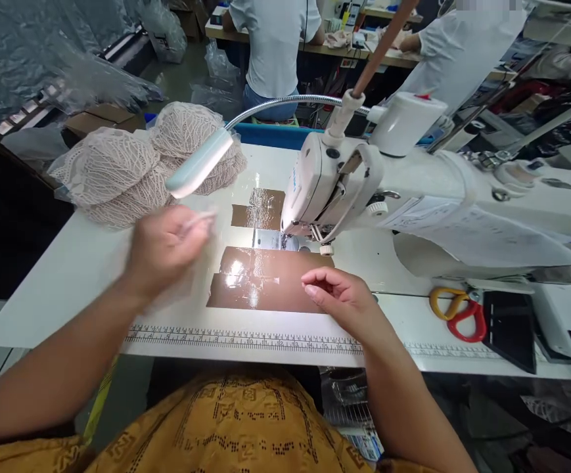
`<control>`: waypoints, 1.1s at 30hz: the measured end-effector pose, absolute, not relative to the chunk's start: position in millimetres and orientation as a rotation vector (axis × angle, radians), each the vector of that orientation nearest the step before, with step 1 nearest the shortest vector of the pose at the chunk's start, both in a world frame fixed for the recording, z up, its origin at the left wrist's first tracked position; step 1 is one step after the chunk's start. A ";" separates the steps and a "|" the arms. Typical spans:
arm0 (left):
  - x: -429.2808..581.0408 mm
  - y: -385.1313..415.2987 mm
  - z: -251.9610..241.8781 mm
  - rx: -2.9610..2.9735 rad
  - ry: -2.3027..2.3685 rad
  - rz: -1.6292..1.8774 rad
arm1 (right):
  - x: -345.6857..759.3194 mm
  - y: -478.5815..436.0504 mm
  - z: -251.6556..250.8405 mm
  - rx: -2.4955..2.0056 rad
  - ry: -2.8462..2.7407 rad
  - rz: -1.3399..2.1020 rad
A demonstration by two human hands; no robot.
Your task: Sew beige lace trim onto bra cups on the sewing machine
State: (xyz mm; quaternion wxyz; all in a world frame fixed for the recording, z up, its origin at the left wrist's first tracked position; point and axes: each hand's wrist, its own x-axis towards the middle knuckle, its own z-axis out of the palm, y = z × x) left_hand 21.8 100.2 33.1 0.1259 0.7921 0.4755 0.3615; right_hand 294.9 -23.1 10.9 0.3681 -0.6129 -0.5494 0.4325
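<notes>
Lace pile (117, 171) sits far left on the counter (68, 276), just behind the lamp (199, 164). Left hand (164, 253) is blurred and raised left of the brown tape (265, 279), fingers pinching a pale strip (199, 220) just under the lamp. Right hand (342, 299) rests at the tape's near right corner, fingers loosely curled, empty. Risk: strip or knuckles could clip the lamp, since the gap is slim. Needle under the machine (334, 184) is close too. Open room: bare counter left of the tape. Near edge runs along the ruler (246, 338). Scissors (457, 312) well right.
</notes>
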 end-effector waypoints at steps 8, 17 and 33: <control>129.2 71.7 -35.4 2.947 0.965 0.280 | 285.1 12.3 2.0 -1.760 -1.921 0.695; 94.9 89.2 14.3 2.407 0.556 0.069 | 265.8 8.9 -24.8 -1.924 -2.306 0.267; 100.3 130.3 -40.2 2.820 0.467 0.444 | 262.5 20.1 -30.8 -2.120 -2.257 0.099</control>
